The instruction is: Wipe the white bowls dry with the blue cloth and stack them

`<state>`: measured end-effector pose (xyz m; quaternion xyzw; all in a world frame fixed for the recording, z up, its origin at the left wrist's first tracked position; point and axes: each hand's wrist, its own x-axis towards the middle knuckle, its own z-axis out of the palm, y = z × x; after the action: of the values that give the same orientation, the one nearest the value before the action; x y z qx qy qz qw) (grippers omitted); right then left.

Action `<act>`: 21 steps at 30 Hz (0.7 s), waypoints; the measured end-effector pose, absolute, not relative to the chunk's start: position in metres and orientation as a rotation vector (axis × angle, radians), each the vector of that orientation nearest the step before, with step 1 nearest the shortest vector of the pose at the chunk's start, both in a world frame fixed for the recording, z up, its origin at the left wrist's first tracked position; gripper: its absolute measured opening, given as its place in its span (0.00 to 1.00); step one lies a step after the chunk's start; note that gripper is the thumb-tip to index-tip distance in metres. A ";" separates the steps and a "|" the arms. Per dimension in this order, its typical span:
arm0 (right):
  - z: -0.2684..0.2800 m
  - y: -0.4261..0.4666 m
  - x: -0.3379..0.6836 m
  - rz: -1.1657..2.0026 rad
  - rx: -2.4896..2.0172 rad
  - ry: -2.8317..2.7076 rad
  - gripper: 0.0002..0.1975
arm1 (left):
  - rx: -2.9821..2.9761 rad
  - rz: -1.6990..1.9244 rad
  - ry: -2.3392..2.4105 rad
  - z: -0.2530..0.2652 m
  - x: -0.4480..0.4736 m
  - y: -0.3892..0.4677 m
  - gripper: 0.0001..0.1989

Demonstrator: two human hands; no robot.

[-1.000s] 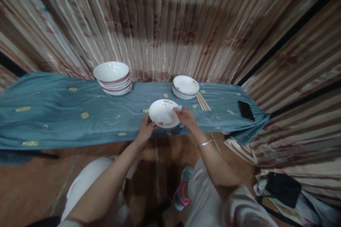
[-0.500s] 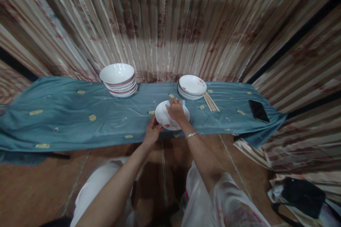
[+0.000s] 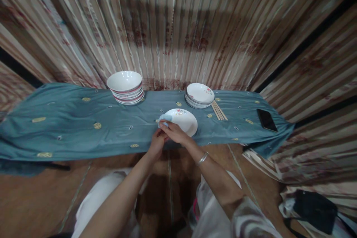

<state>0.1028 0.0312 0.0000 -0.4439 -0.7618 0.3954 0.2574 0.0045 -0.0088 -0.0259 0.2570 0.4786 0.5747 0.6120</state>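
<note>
A white plate [image 3: 184, 122] with a floral print on its far rim is near the table's front edge. Closed at the plate's near-left edge, my left hand [image 3: 156, 143] grips its rim, though my fingers are partly hidden. My right hand [image 3: 174, 132] has its fingers closed on a light blue cloth [image 3: 165, 118] and presses it against the plate's left rim, close above my left hand. A bracelet circles my right wrist.
Behind the plate stand a stack of white bowls [image 3: 126, 81] on the left and a stack of plates [image 3: 200, 93] with chopsticks [image 3: 219, 110] beside it. A black phone [image 3: 267, 120] lies at the table's right end. A bag [image 3: 315, 208] rests low on the right.
My right hand has moved the cloth from the plate's far side to its left rim. The plate has been turned, so its floral print has gone from the near edge to the far edge.
</note>
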 end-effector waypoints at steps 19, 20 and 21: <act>0.021 0.004 0.223 0.884 -1.383 -2.026 0.11 | 0.639 1.310 1.131 -0.032 -0.002 -0.001 0.20; 0.022 0.007 0.228 0.830 -1.448 -1.987 0.11 | 0.638 1.305 1.128 -0.031 -0.003 -0.001 0.19; 0.022 0.010 0.233 0.769 -1.513 -1.951 0.11 | 0.631 1.298 1.132 -0.031 -0.003 0.000 0.19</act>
<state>0.2335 0.0095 0.0216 -0.5625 -0.7257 0.2860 0.2743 -0.0026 -0.0002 -0.0306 0.2732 0.4900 0.5619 0.6079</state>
